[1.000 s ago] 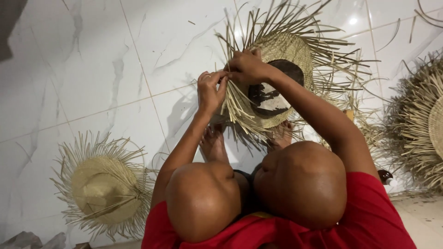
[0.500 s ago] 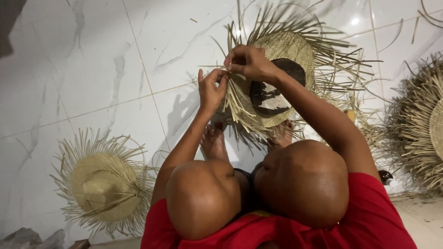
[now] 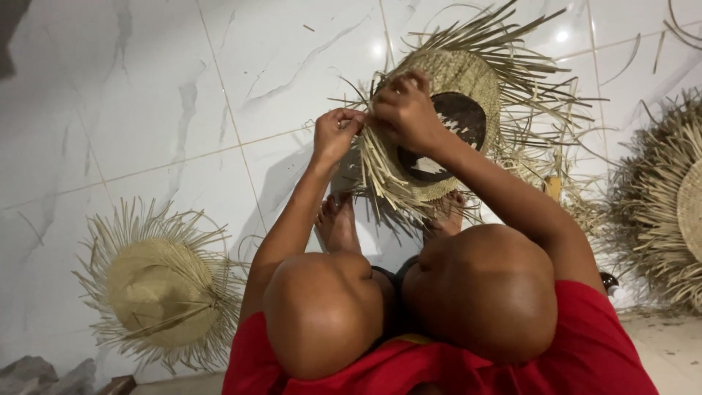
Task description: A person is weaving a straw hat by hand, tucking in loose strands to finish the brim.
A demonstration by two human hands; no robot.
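Note:
I sit on a white tiled floor with my knees drawn up and a half-woven straw hat (image 3: pixel 446 95) held upright in front of me. Loose straw strips stick out all around its rim. My left hand (image 3: pixel 335 134) pinches strips at the hat's left edge. Just to its right, my right hand (image 3: pixel 404 110) grips strips on the same edge, fingers closed over the weave. The two hands nearly touch. A dark round form (image 3: pixel 453 132) shows inside the hat's crown. My bare feet (image 3: pixel 338 219) rest on the floor under the hat.
A woven straw hat with a fringed rim (image 3: pixel 157 289) lies on the floor at the lower left. Another straw piece with long loose strips (image 3: pixel 669 205) lies at the right edge. Stray strips litter the tiles behind the held hat.
My right hand has shifted slightly up and left along the hat's edge, closer to my left hand, which has come up to meet it. The hat has tilted a little.

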